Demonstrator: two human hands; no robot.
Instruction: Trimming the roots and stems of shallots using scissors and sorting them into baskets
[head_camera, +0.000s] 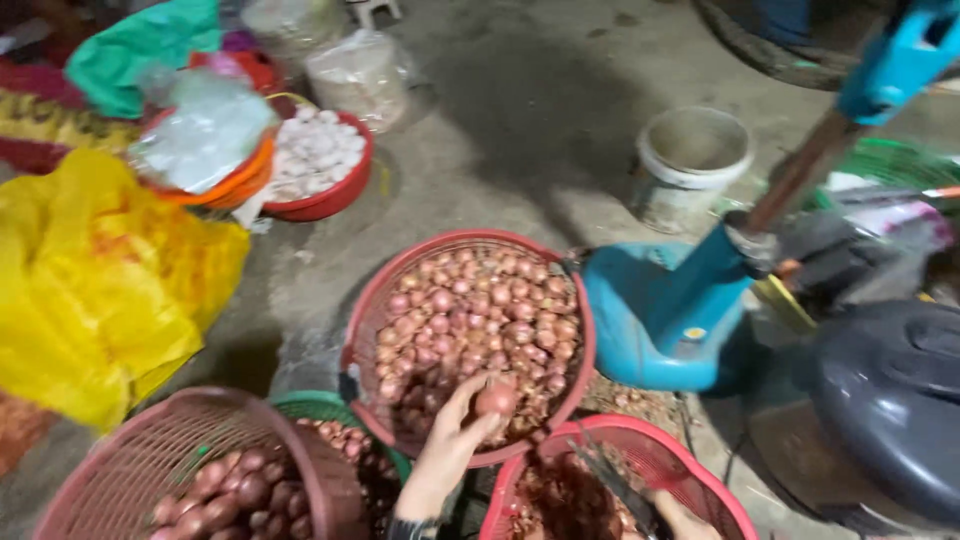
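**Left hand lifts a shallot over the basket**

Left hand (452, 440) rises from the bottom edge, fingers closed around one pink shallot (496, 400), held just above the near rim of the red basket (352, 330) heaped with shallots. Right hand (682, 520) shows only partly at the bottom edge, beside dark scissors (612, 482) that lie across a second red basket (690, 462); whether it grips them I cannot tell. A pink basket (130, 450) of darker shallots sits lower left, against a green basket (320, 404). Further out: a yellow bag (90, 280), a red bowl (330, 200) of white pieces, a white bucket (690, 160) and a blue machine (670, 310).
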